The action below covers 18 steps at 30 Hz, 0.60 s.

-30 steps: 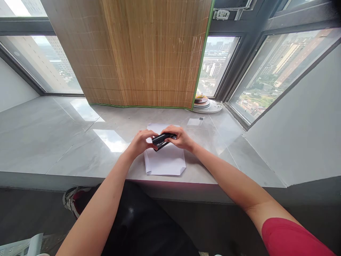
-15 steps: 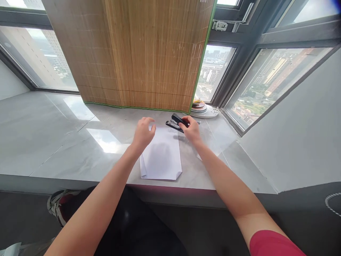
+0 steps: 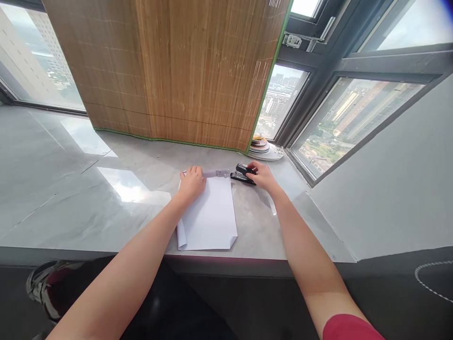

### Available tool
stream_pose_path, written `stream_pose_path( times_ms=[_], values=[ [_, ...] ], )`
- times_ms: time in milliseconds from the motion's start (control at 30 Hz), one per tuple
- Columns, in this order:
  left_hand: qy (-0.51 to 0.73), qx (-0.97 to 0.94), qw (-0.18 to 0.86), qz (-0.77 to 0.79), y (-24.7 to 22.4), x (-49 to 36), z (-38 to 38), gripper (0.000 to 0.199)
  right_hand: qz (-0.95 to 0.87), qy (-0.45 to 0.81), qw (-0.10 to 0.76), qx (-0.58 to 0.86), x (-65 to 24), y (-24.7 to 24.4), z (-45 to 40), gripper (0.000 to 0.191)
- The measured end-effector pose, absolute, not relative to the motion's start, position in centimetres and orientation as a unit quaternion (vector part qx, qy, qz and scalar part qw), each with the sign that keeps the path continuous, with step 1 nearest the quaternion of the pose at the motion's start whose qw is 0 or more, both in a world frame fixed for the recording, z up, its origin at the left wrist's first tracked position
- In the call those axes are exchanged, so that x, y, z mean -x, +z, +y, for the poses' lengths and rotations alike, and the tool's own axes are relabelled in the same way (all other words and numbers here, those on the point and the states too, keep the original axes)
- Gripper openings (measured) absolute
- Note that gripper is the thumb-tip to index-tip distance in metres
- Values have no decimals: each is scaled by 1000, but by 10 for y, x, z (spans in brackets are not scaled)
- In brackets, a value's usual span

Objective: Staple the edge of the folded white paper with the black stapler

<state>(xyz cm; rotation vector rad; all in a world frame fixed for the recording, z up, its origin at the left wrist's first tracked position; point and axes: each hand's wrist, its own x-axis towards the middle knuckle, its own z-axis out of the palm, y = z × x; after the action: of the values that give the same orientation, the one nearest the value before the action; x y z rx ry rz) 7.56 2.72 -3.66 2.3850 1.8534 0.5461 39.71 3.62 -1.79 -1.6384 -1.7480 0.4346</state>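
A stack of white paper (image 3: 210,212) lies on the pale sill, its lower corners curled. Along its top edge, near the right corner, runs a dense band of small grey marks that look like staples (image 3: 222,173). My left hand (image 3: 193,183) rests on the upper left of the paper, fingers over the top edge and thumb apart. Just right of the top right corner, my right hand (image 3: 262,174) grips a black stapler (image 3: 243,174) by its rear end. The stapler's jaws are spread and point left, toward the paper's edge.
Behind the paper hangs a bamboo mat (image 3: 170,80) with green edging. Stacked plates (image 3: 264,150) stand in the back right corner by the windows. A clear plastic sheet (image 3: 271,203) lies right of the paper. The sill's front edge (image 3: 226,259) runs close below the paper.
My left hand has come down from above the paper onto its upper left edge. The stapler in my right hand has lowered to the level of the paper's top edge. The view has shifted slightly.
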Motion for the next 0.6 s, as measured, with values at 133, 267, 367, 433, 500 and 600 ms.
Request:
stream_pose_path(
  times_ms=[133,267,367,433,500,600],
  values=[
    [182,-777,36,602,-35,-78,24,31,-742,217,310,554,-396,-8,27,26],
    [215,-815,32,537,-28,-79,17,41,-769,241,310,504,-377,1,17,39],
    [198,-884,68,419,-24,-84,8,38,-781,228,312,490,-361,2,12,34],
    [164,-913,107,359,-25,-89,2,39,-784,222,318,484,-355,0,12,35],
    [144,-920,130,339,-30,-93,-3,43,-782,217,329,483,-354,-4,14,38],
    [158,-912,142,351,-38,-98,-7,44,-772,201,339,499,-357,-10,19,40]
  ],
)
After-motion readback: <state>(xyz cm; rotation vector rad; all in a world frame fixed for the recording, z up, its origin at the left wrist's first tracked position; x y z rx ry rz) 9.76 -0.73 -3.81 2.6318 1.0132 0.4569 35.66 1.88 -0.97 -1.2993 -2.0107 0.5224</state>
